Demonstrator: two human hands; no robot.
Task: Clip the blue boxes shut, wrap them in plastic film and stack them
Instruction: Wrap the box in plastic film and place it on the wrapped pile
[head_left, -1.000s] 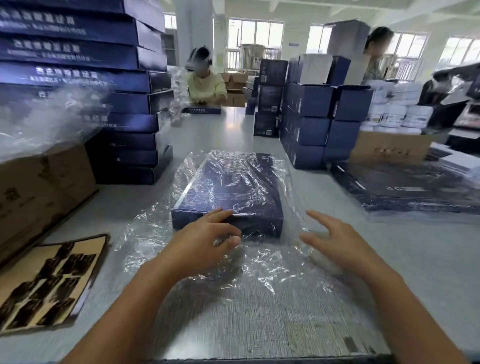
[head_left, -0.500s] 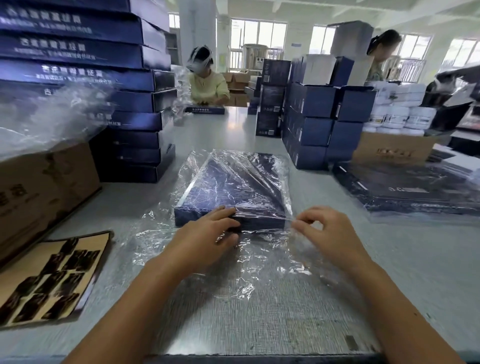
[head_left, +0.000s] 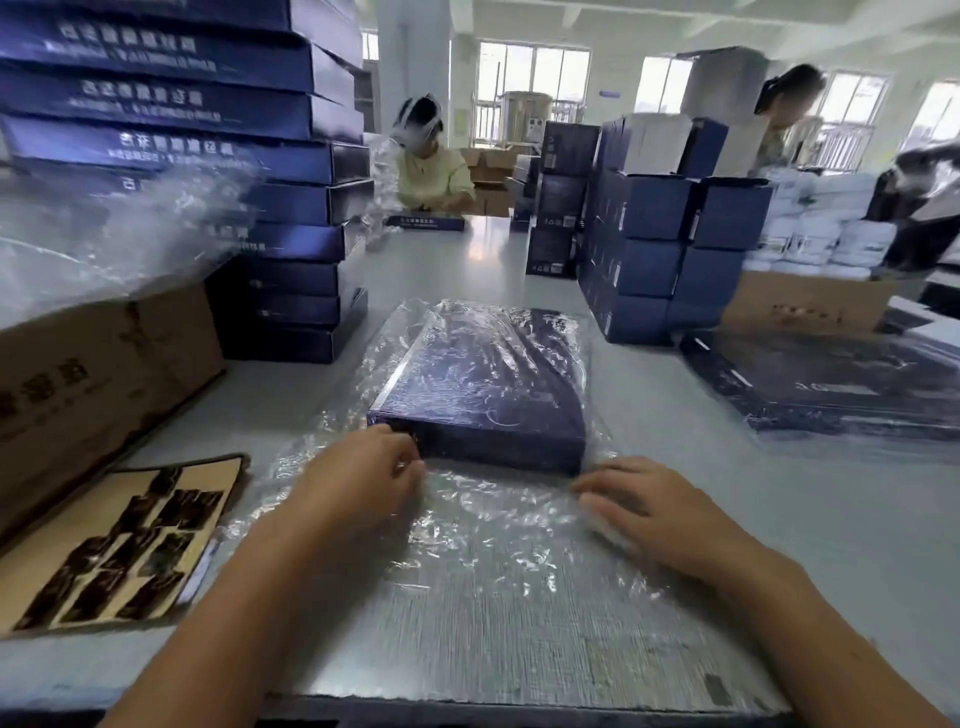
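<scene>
My right hand has dropped flat onto the plastic film. My left hand curls into it at the near-left corner of the blue box, mid-desk. I'm mid-wrap, so next the near flap needs folding up snugly.

Crinkled glossy plastic film, matt cardboard box

One blue box under one film sheet; two hands: left hand, right hand; one sticker sheet.
</scene>
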